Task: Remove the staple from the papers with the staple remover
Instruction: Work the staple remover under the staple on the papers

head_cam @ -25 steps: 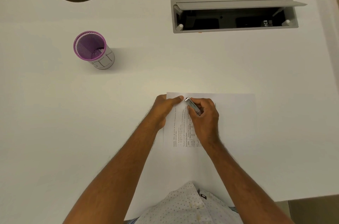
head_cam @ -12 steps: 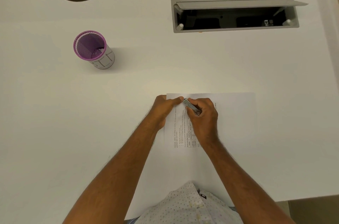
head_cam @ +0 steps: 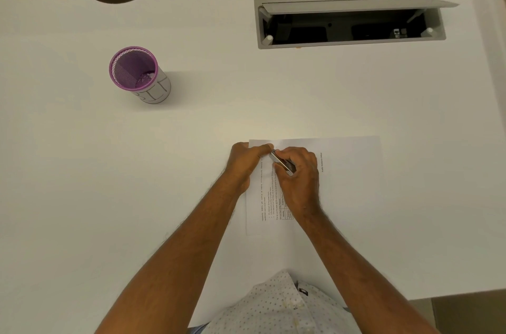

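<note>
Both hands work at the far left corner of white printed papers (head_cam: pixel 350 169) lying on the white counter (head_cam: pixel 82 196).

The small shiny metal staple remover (head_cam: pixel 282 162) is clamped in the right hand (head_cam: pixel 298 177), its slim silver body slanting up-left so the tip sits at the papers' corner, just beside the left hand's fingertips (head_cam: pixel 267 147). The left hand (head_cam: pixel 246 162) lies curled on that corner, pinning the sheets. The staple itself is too small to make out, and the hands cover much of the printed text. Well apart to the far left stands a purple mesh pen cup (head_cam: pixel 137 73); a grey open cable tray (head_cam: pixel 347 20) sits along the far edge. Bare counter lies on both sides of the papers.
</note>
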{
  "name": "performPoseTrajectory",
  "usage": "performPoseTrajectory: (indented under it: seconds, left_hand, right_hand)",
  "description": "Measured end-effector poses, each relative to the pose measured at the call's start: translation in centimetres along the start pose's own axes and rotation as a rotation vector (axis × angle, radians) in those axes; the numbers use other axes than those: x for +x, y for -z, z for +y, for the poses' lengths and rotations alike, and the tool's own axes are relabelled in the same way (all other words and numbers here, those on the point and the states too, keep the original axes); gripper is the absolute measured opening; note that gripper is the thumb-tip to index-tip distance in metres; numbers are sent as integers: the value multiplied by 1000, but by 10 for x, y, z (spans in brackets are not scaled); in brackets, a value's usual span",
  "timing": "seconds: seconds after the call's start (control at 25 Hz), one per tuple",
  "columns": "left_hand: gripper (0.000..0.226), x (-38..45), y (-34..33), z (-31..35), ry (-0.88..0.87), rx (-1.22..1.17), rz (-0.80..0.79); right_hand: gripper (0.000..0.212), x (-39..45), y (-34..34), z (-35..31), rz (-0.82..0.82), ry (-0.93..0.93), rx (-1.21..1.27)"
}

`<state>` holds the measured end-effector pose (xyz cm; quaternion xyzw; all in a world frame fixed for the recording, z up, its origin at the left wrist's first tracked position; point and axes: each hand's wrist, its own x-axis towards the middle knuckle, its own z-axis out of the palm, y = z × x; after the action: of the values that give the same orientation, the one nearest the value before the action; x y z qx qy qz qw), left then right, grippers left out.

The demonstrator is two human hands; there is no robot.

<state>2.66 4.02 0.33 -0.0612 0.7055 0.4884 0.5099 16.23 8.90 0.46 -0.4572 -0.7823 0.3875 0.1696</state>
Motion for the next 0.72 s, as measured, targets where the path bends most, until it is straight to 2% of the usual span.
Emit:
performPoseTrajectory:
  seconds: [0.12, 0.28, 0.48, 0.72]
  left_hand:
    - [10, 0, -2, -1, 12, -13, 21]
    - [14, 1, -2, 2, 33, -57, 18]
    - [12, -2, 2, 3, 40, -45, -6]
    - [15, -5, 2, 6, 42, 23, -23]
  right_hand:
    - [19, -1, -2, -2, 8, -3, 1]
    - [18, -8, -4, -4, -25, 91, -32]
    - [28, -1, 9, -2, -2, -54, 110]
    - [31, 2, 7, -4, 12, -96, 126]
